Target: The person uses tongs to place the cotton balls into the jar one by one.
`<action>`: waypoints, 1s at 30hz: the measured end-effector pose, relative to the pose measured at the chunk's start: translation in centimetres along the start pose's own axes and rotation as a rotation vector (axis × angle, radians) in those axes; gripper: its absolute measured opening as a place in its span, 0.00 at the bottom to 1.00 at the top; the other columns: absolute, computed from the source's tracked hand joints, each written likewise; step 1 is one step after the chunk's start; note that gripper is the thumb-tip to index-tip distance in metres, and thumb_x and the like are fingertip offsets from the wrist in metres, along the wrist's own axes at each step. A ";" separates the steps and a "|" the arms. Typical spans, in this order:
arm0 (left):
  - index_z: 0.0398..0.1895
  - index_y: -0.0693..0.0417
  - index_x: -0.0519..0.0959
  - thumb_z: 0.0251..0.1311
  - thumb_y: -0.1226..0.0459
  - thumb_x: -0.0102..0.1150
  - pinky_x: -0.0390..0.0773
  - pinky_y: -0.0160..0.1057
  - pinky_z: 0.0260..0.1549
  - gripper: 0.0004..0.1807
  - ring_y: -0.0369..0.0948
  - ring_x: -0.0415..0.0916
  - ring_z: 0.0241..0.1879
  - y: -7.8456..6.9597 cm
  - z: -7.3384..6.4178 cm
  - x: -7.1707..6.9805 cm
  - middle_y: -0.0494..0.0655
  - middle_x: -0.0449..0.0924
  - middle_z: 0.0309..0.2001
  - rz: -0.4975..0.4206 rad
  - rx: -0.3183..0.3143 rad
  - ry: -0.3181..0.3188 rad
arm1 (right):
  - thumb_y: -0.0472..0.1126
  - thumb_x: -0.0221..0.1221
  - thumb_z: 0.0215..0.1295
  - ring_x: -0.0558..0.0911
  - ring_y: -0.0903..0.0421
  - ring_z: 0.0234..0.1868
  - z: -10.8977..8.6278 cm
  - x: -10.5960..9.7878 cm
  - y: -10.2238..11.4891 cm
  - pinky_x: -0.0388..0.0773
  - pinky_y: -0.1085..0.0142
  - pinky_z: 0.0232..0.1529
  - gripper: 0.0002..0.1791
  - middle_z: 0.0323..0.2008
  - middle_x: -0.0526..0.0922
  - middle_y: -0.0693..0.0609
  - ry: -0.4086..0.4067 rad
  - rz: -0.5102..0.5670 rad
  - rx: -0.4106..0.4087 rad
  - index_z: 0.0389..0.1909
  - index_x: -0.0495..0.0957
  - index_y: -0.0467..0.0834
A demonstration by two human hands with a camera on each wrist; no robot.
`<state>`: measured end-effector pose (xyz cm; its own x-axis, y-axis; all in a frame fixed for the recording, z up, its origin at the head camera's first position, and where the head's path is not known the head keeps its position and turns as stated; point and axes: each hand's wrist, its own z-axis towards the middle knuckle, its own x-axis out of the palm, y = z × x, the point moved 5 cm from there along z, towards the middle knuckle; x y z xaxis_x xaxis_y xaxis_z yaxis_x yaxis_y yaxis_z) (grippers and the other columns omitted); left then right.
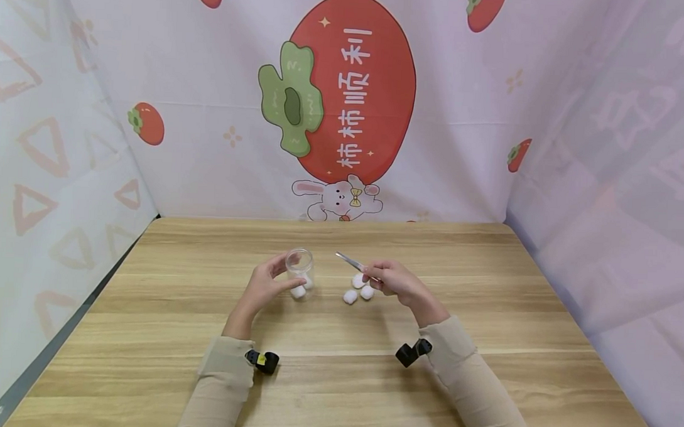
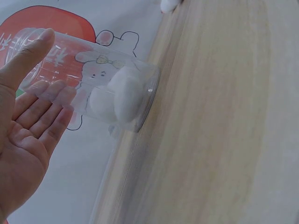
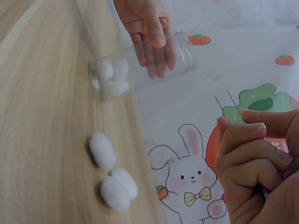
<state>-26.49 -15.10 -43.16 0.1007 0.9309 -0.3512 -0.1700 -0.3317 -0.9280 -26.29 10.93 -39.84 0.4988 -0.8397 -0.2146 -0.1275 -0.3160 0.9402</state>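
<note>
A clear, open-topped jar [image 1: 300, 260] stands upright on the table with several white cotton balls [image 3: 116, 87] at its bottom. My left hand [image 1: 264, 287] holds the jar, thumb on the near side and fingers behind it. To the right, my right hand [image 1: 395, 281] pinches a pair of metal tweezers [image 1: 348, 261] above the table, pointing left toward the jar. The tweezers' two tips stand apart with nothing between them in the right wrist view. Loose cotton balls [image 1: 350, 297] lie on the table below the right hand, partly covered by it in the head view.
The wood-grain table [image 1: 336, 376] ends at the back against a white printed curtain [image 1: 208, 171] with a big red fruit and a rabbit. More curtain hangs along both sides. A small black camera [image 1: 267, 362] sits on the left wrist, another camera [image 1: 407, 354] on the right.
</note>
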 end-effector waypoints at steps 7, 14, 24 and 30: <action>0.65 0.64 0.68 0.52 0.67 0.69 0.69 0.52 0.70 0.35 0.57 0.70 0.66 -1.7 -0.6 -0.1 0.63 0.74 0.63 -0.004 -0.006 0.013 | 0.42 0.48 0.72 0.54 0.67 0.13 -0.2 -0.8 -0.8 0.50 0.77 0.13 0.15 0.15 0.65 0.58 -0.020 -0.005 0.019 0.28 0.75 0.38; 0.65 0.59 0.70 0.51 0.62 0.71 0.70 0.51 0.70 0.36 0.55 0.71 0.66 0.2 0.0 -0.1 0.59 0.75 0.63 -0.014 0.021 0.014 | 0.42 0.49 0.72 0.55 0.67 0.13 -0.4 -1.2 -1.2 0.50 0.77 0.14 0.14 0.15 0.66 0.59 -0.033 -0.010 0.041 0.27 0.75 0.42; 0.65 0.57 0.70 0.49 0.60 0.73 0.70 0.50 0.70 0.38 0.54 0.71 0.66 0.7 0.3 -0.1 0.57 0.75 0.63 -0.014 0.018 0.013 | 0.43 0.50 0.71 0.55 0.67 0.14 -0.6 -2.1 -2.0 0.51 0.77 0.14 0.14 0.15 0.66 0.58 -0.075 0.000 0.087 0.29 0.76 0.39; 0.65 0.57 0.70 0.49 0.60 0.73 0.70 0.51 0.69 0.38 0.54 0.71 0.66 0.6 0.2 -0.1 0.57 0.75 0.63 -0.013 0.017 0.015 | 0.42 0.49 0.71 0.55 0.68 0.13 -0.6 -2.6 -2.5 0.50 0.77 0.13 0.15 0.15 0.66 0.59 -0.068 0.002 0.086 0.31 0.75 0.35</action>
<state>-26.82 -15.41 -43.66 0.1180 0.9326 -0.3411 -0.1855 -0.3168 -0.9302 -26.75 14.18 -41.52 0.4397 -0.8674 -0.2330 -0.2033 -0.3489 0.9149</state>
